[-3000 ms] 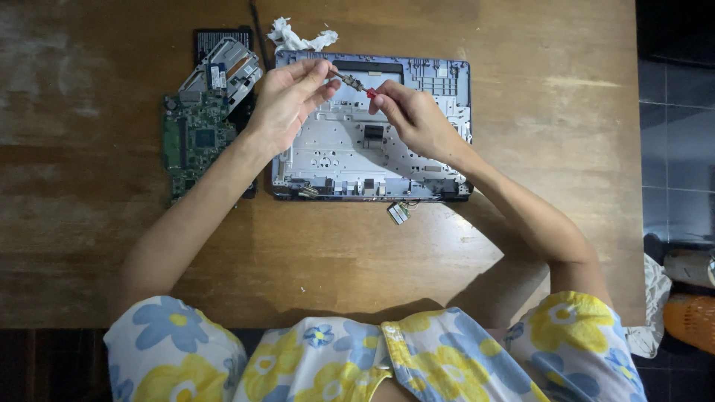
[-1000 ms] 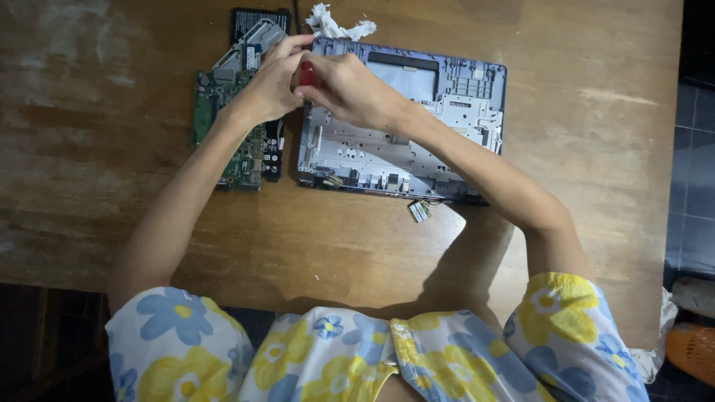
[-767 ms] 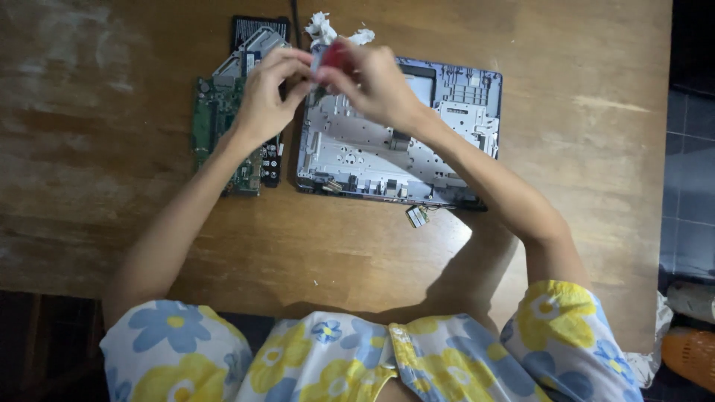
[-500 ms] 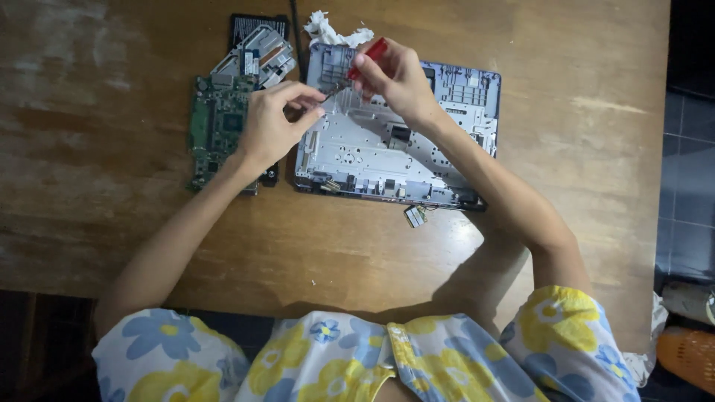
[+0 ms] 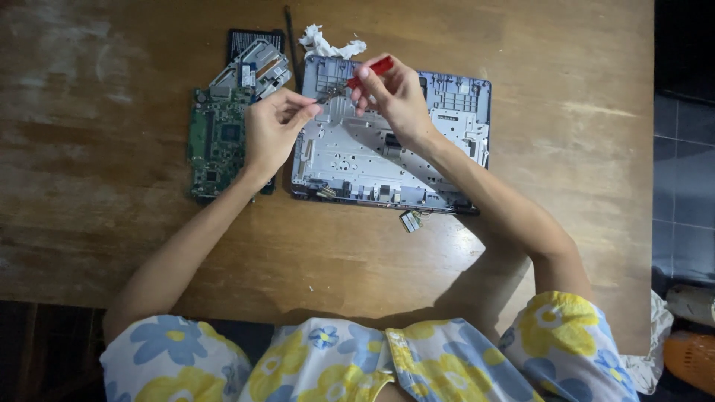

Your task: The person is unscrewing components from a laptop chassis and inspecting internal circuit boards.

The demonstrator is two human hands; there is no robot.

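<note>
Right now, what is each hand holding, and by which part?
The right hand holds a screwdriver by its red handle. The left hand pinches near the tool's tip; whether it grips anything cannot be told.

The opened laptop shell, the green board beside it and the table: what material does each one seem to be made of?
The laptop shell looks like grey plastic lined with dull stamped sheet metal, judging by its matte silver sheen and punched holes. The green board appears to be a laminate circuit board: glossy green, dark chips. The table seems to be wood, worn, with grain and pale scuffs.
</note>
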